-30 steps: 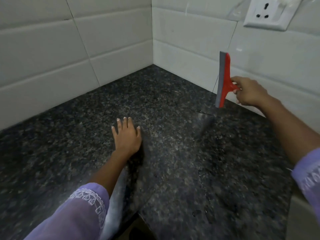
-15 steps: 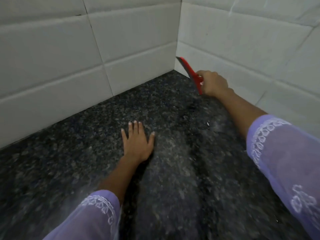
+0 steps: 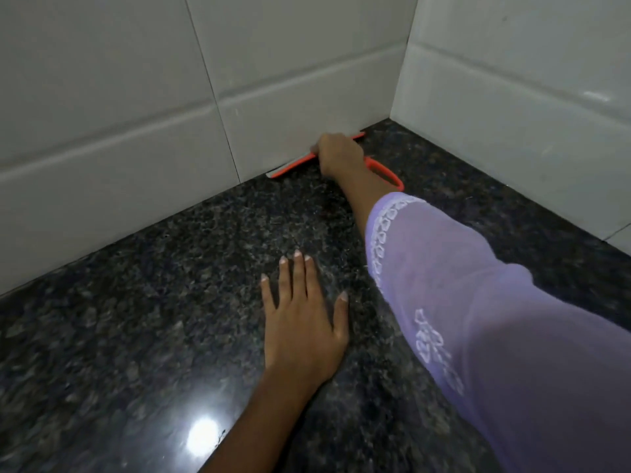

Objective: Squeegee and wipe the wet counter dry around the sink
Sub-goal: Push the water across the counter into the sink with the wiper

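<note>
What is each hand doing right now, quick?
Left hand: open, flat on the counter, holding nothing.
Right hand: closed around the red squeegee, its blade down where the counter meets the wall tiles.

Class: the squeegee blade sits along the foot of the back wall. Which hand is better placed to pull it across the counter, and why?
Right. The right hand already grips the red squeegee at the wall's foot. The left hand lies flat and empty on the counter.

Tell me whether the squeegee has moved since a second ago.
Yes. The squeegee, held in the right hand, went from upright by the right-hand wall to blade down along the foot of the back wall near the corner.
</note>
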